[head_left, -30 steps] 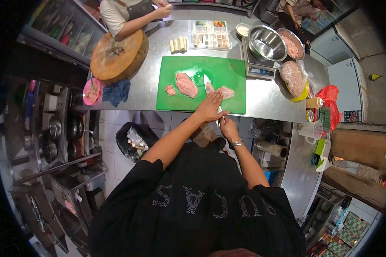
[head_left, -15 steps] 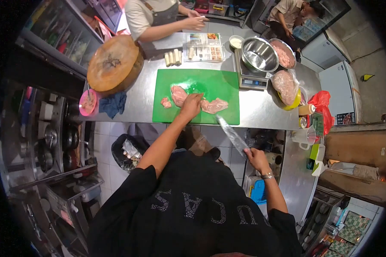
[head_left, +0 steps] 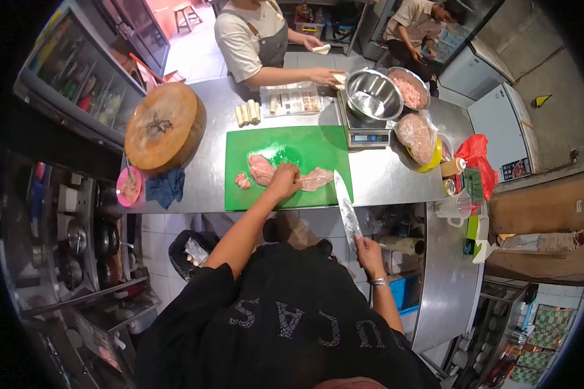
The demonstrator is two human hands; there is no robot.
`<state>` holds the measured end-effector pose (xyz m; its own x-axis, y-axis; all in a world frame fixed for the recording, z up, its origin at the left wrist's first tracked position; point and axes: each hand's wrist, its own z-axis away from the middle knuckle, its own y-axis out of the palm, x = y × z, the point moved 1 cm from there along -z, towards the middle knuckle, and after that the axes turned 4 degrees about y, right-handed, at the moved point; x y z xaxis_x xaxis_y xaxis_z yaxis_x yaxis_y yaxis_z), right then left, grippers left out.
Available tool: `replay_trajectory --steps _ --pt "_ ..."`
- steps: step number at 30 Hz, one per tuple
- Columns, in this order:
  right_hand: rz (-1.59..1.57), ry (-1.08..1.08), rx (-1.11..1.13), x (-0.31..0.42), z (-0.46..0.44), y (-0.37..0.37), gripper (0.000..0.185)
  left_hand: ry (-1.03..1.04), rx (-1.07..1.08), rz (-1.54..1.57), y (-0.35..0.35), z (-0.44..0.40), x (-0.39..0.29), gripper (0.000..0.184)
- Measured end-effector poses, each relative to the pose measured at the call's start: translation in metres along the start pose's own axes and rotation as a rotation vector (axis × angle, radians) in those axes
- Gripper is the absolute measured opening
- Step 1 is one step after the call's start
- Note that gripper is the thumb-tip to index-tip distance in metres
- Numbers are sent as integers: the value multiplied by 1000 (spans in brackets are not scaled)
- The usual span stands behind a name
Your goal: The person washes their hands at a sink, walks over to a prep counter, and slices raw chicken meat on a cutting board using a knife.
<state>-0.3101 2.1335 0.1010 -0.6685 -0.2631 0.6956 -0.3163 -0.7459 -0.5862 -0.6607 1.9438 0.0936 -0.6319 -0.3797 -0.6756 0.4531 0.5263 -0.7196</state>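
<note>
Head camera: I look down.
Right hand (head_left: 370, 257): grip closed round a long silver-bladed knife (head_left: 350, 217), tip beside a thin, flat pink slice of raw meat (head_left: 316, 179).
Left hand (head_left: 284, 183): grip curled between that slice and a thick pink meat lump (head_left: 261, 170); I cannot tell whether it pinches either.
Green rectangular board (head_left: 321, 142): under both pieces, on the steel bench (head_left: 396, 181).
Beyond: round silver metal bowl (head_left: 373, 104).

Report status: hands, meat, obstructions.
Right hand gripping knife. Left hand between two meat pieces on board. No obstruction seen between knife and nearest piece.
</note>
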Motion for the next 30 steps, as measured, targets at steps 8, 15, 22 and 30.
replay_trajectory --steps 8,15,22,30 --pt "-52 56 -31 19 9 16 52 70 -52 153 7 -5 3 20" --pt "-106 163 17 50 24 11 53 -201 -36 364 -18 -31 -1 26" --pt "-52 133 45 72 5 28 56 -397 26 680 9 -66 76 51" --pt "316 -187 -11 122 -44 77 54 -469 54 301 -26 -57 83 61"
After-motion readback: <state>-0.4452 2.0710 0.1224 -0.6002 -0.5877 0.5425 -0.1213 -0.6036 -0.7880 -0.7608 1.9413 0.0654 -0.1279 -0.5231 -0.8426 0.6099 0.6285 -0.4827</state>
